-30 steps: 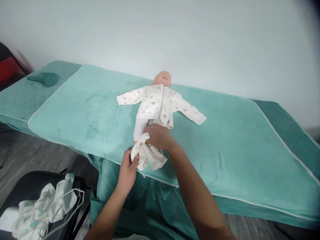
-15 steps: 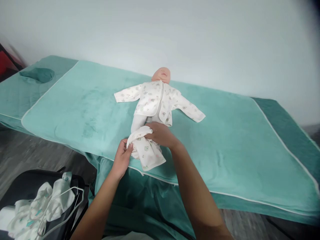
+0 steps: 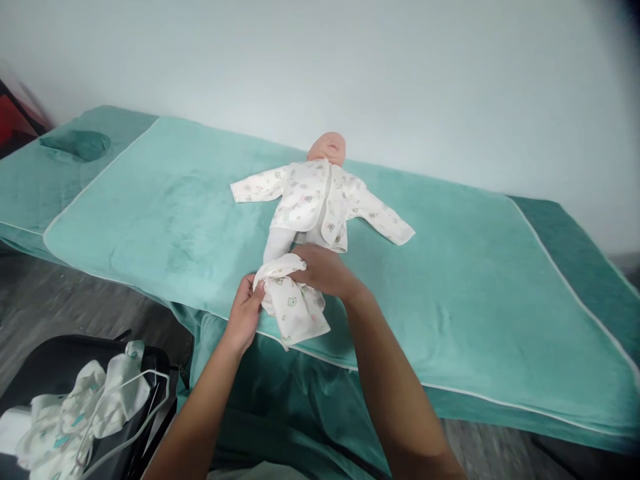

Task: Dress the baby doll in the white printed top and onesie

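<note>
The bed (image 3: 475, 280) carries the doll (image 3: 327, 148) flat, presumably for steadiness. The jacket (image 3: 299, 193) lies with sleeves spread. The cloth (image 3: 299, 317) sits bunched at the leg (image 3: 278, 243), near the bed's edge; my left fingers (image 3: 245, 292) pinch its side, seemingly to steady it, while my right hand (image 3: 324, 268) hides its grip: I cannot tell.

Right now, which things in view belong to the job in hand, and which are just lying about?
In the job:
printed garment, pinched by the left hand, with the right hand at it
doll in a patterned jacket
green-covered bed beneath the doll

Lying about:
white cloth items heaped on the black chair
white hanger-like frame among them
</note>
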Available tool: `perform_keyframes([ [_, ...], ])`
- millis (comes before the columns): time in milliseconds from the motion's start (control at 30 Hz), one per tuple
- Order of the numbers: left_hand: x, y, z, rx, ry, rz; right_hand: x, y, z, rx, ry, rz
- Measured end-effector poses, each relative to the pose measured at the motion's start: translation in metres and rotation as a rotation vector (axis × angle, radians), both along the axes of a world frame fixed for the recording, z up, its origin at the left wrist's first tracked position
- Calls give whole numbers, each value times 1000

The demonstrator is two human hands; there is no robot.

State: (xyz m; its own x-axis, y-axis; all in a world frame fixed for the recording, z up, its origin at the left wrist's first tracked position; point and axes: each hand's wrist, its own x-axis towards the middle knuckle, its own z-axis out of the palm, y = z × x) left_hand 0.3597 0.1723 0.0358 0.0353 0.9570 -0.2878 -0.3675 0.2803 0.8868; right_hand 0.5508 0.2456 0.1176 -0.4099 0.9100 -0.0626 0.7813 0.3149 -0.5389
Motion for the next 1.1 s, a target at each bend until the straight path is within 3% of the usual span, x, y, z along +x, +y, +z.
perform_keyframes([
  [300, -8, 13, 10, -37, 12, -24, -13, -1, 6, 9, -125, -72],
  [600, -13, 24, 17, -1, 44, -48, -14, -1, 4, -23, -74, -132],
  [833, -14, 47, 11, 190, 309, -19, -11, -2, 1, -53, -4, -162],
  [1100, -6, 88, 9, 416, 558, 125, -7, -1, 1, -96, 69, -173],
])
